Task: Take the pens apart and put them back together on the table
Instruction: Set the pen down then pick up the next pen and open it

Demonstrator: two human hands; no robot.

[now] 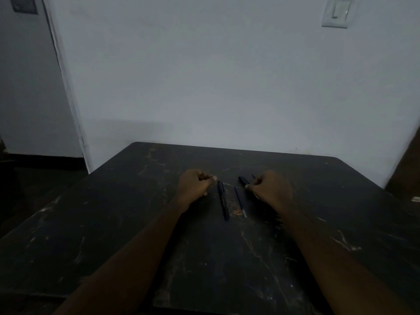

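Observation:
A dark capped pen (pixel 223 201) lies on the black table (pixel 136 223), pointing away from me. Just right of it lies a thin blue refill (pixel 240 202). My left hand (pixel 195 185) rests on the table left of the pen, fingers curled, thumb against forefinger; whether it pinches a small part is too dim to tell. My right hand (pixel 271 189) grips a dark pen barrel (pixel 243 181) whose end sticks out to the left of the fingers. A small dark tip (pixel 253 176) shows just above that hand.
The scratched table reaches a pale wall (pixel 227 87) at its far edge. A light switch (pixel 336 12) sits high on the right. A doorway and dark floor (pixel 34 178) lie to the left. A brown object (pixel 406 173) stands at the right edge.

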